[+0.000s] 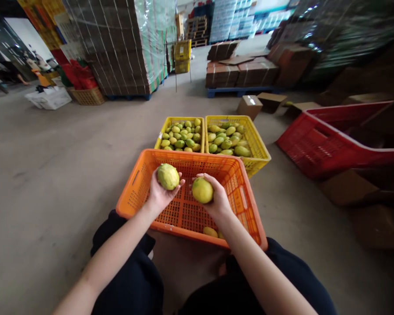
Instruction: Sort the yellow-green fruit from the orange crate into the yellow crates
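While left hand (160, 192) cups pale fruit (168, 176), right hand (216, 199) grips yellow fruit (202, 190) over orange crate (134, 183); no writing legible.

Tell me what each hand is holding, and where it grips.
Left hand cups a fruit from beneath; right hand grips another fruit around its side.

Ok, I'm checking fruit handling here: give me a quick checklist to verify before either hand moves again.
1. Left hand holds a fruit securely: ok.
2. Right hand grips the second fruit: ok.
3. Both hands over the orange crate: ok.
4. Room in the orange crate: ok, few fruits at its near edge.
5. Yellow crates beyond have room: left one looks full, right cannot tell.
6. Fruit undersides free of blemish: cannot tell.
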